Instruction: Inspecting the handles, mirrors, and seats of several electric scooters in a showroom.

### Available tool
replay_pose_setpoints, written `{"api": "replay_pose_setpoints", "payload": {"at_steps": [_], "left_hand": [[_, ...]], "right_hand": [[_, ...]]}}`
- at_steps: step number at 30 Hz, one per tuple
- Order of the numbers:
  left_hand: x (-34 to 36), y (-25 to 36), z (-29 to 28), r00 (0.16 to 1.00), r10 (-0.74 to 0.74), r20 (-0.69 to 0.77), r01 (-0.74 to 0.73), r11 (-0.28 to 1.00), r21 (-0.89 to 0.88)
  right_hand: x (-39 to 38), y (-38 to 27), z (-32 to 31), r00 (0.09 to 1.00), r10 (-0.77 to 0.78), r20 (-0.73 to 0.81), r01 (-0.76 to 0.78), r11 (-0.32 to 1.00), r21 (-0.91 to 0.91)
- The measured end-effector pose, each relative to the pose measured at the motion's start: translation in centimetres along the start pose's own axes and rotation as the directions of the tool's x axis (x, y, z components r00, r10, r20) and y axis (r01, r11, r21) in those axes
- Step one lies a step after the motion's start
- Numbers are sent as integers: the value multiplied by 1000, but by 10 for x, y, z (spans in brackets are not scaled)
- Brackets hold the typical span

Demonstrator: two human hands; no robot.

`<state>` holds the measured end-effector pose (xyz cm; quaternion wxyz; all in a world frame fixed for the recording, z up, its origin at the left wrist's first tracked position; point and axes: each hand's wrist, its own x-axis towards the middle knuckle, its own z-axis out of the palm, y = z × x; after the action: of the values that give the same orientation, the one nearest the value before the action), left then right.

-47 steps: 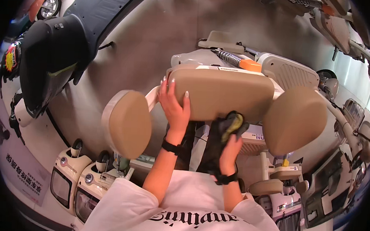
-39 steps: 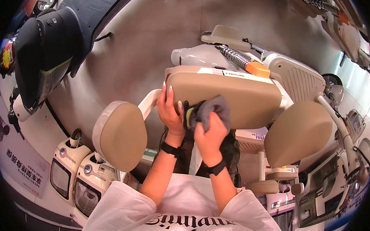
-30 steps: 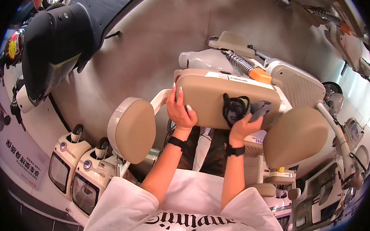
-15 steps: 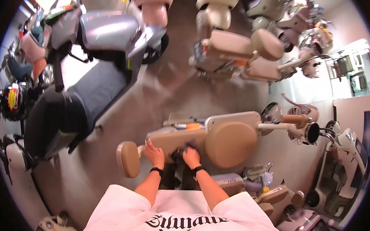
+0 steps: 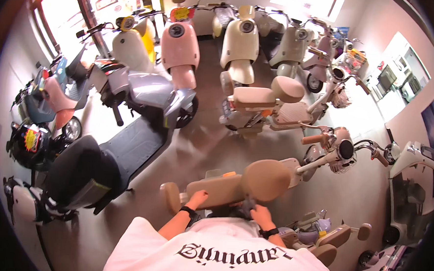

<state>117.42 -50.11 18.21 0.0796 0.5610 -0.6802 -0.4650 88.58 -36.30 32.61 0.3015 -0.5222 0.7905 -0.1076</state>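
A tan electric scooter stands crosswise before me. My left hand [image 5: 197, 199] rests on its long rear seat [image 5: 214, 188], the fingers lying on the near edge. Lower down, by the near side below the round front seat [image 5: 267, 180], is my right hand [image 5: 262, 215]. It is closed on a dark grey, soft-looking cloth [image 5: 248, 204], which is blurred and partly hidden. At the scooter's left end sits a small tan backrest pad [image 5: 170, 197]. The handlebar with brown grips [image 5: 315, 139] is at the right.
A silver and black scooter [image 5: 142, 149] stands to the left. Another tan scooter [image 5: 253, 98] is beyond mine. Several scooters line the far wall, among them a pink one [image 5: 180, 50]. Small lilac and tan scooters [image 5: 337, 237] are close at my right.
My view has tilted up, showing more of the far row. My right hand has moved right along the scooter with the cloth, toward the round seat. My left hand stays on the rear seat.
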Motion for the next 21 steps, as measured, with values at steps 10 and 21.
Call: {"api": "replay_pose_setpoints", "payload": {"at_steps": [10, 21], "left_hand": [[-140, 84, -59, 990, 120, 74, -120, 993, -11], [-304, 383, -226, 535, 842, 67, -803, 483, 350]], "right_hand": [[25, -22, -22, 961, -269, 57, 272, 961, -55], [39, -6, -33, 882, -449, 146, 471, 855, -216]]}}
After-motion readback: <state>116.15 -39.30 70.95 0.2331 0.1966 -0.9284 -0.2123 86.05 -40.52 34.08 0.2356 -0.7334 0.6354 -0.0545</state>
